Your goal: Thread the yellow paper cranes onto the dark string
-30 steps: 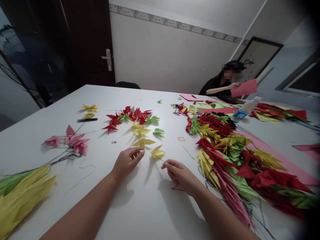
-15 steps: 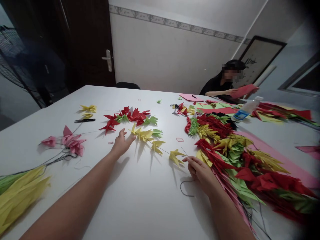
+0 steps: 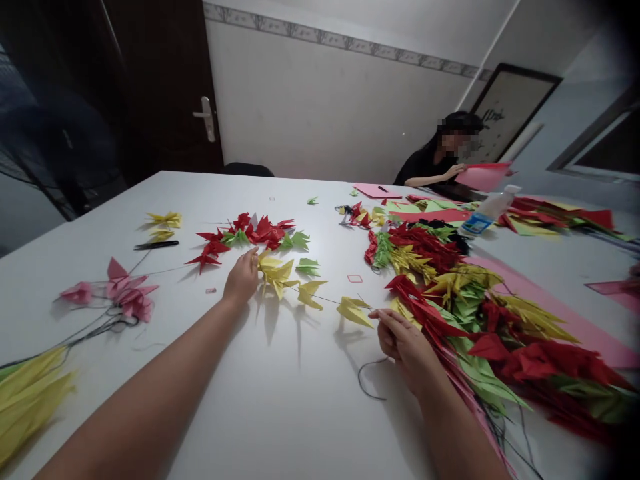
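Several yellow folded paper cranes (image 3: 277, 275) hang in a row on a dark thread (image 3: 327, 301) drawn tight between my hands, just above the white table. My left hand (image 3: 242, 279) is closed at the left end of the row, its fingertips against a yellow paper crane and partly hidden. My right hand (image 3: 403, 341) pinches the thread at the other end, where a thin needle-like tip shows. One yellow crane (image 3: 355, 311) sits close to those fingers. Below, a loose dark thread tail (image 3: 361, 380) curls on the table.
Red and green cranes (image 3: 265, 231) lie beyond my left hand, pink cranes (image 3: 131, 293) and a black-handled tool (image 3: 157, 245) to the left. Strung cranes (image 3: 430, 247) pile up at right near a water bottle (image 3: 487, 212). Across the table, a person (image 3: 433, 157) holds red paper (image 3: 483, 176).
My left hand's fingers have closed at the yellow cranes. The crane nearest my right hand has turned on the thread. The view has shifted slightly; the person's red paper has tilted.
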`<move>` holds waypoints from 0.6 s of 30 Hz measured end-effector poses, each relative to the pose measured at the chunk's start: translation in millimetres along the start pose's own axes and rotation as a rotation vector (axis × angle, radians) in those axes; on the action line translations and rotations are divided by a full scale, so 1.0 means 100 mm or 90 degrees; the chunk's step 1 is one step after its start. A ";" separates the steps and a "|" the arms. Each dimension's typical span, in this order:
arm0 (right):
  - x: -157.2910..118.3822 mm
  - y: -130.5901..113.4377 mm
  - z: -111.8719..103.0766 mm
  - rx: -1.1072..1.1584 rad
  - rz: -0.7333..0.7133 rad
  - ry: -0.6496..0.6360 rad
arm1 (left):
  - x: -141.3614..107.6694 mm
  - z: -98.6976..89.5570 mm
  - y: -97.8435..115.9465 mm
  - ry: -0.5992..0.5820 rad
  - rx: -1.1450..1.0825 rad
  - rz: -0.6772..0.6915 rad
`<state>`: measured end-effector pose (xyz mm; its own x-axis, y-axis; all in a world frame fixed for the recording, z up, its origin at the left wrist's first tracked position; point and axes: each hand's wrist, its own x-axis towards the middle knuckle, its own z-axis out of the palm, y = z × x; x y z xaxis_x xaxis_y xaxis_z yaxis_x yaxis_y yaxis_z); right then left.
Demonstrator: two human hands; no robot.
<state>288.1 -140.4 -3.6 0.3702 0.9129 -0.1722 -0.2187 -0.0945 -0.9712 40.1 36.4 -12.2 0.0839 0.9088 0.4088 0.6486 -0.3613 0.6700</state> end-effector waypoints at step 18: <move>0.04 0.07 -0.02 -0.121 -0.005 0.001 | -0.41 -0.34 0.15 -0.097 -0.547 -0.418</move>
<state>289.7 -138.0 -11.4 0.3729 0.9133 -0.1639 -0.0415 -0.1600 -0.9862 21.0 -13.9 2.3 0.0448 0.9727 -0.2279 -0.1384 0.2320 0.9628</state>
